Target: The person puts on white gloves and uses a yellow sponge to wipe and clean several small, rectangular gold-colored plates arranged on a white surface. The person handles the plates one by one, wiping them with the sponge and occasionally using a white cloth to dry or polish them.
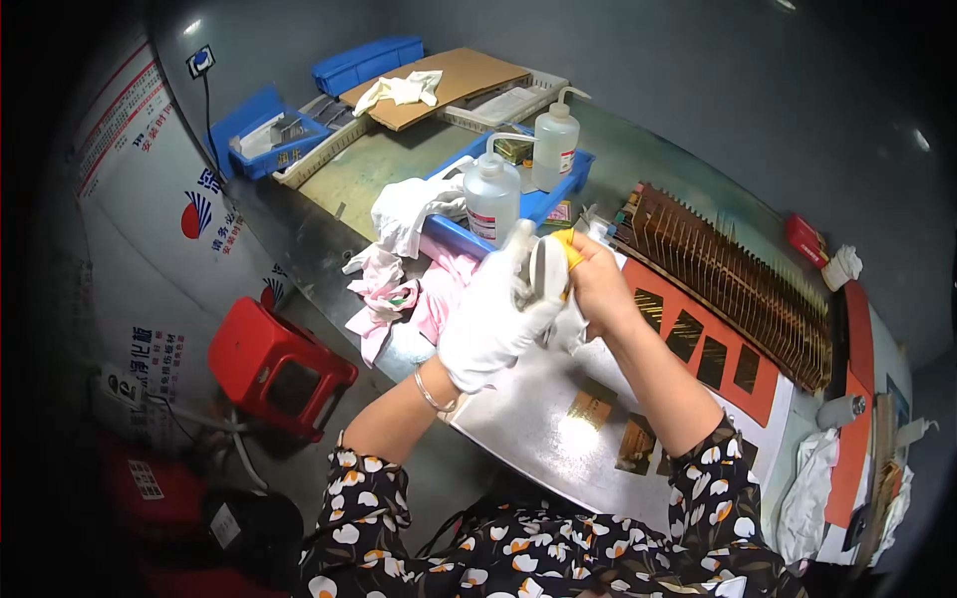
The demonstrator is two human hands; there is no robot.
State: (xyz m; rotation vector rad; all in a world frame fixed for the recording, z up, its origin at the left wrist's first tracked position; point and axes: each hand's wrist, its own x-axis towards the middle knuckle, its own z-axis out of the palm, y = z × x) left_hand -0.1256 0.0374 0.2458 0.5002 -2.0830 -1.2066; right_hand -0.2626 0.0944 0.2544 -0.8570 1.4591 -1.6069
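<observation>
My left hand (493, 324) wears a white glove, with a silver bangle at the wrist. Its raised fingers are blurred and curl around white fabric, possibly another glove, that is partly hidden. A loose part of this white fabric (568, 329) hangs between the hands. My bare right hand (601, 284) meets the left fingertips and pinches the top of the fabric, with yellow covers (569, 247) on its fingertips. Below the hands, several small gold-coloured plates (592, 404) lie on the white worktop (518, 419).
Two squeeze bottles (492, 199) stand at a blue tray (546, 207), beside pink cloths (439, 294) and a white cloth (411, 214). A slotted rack (733, 284) stands right, behind an orange mat (763, 394) with dark plates. A red stool (264, 349) is left.
</observation>
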